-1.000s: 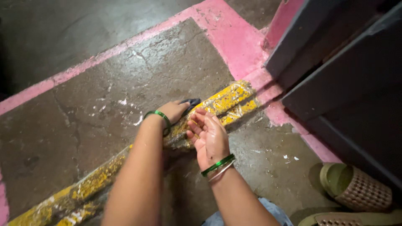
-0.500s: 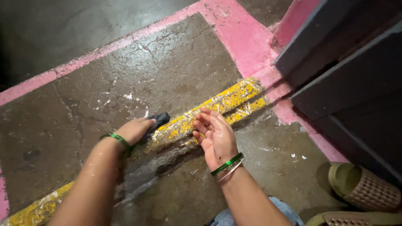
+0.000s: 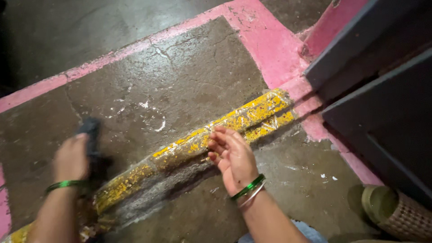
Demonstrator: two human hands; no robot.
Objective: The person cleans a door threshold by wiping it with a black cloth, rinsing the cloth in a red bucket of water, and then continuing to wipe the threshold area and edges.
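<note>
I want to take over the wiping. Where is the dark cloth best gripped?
Grip the dark cloth at its upper end, which sticks out beyond the left hand, coming from above. The lower part is covered by that hand and blurred.

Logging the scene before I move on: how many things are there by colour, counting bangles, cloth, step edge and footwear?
Green bangles: 2, one on the left wrist, one on the right wrist
Silver bangle: 1
Dark cloth: 1, held in the left hand
Yellow step edge: 1
Olive sandal: 1
Total: 6
</note>
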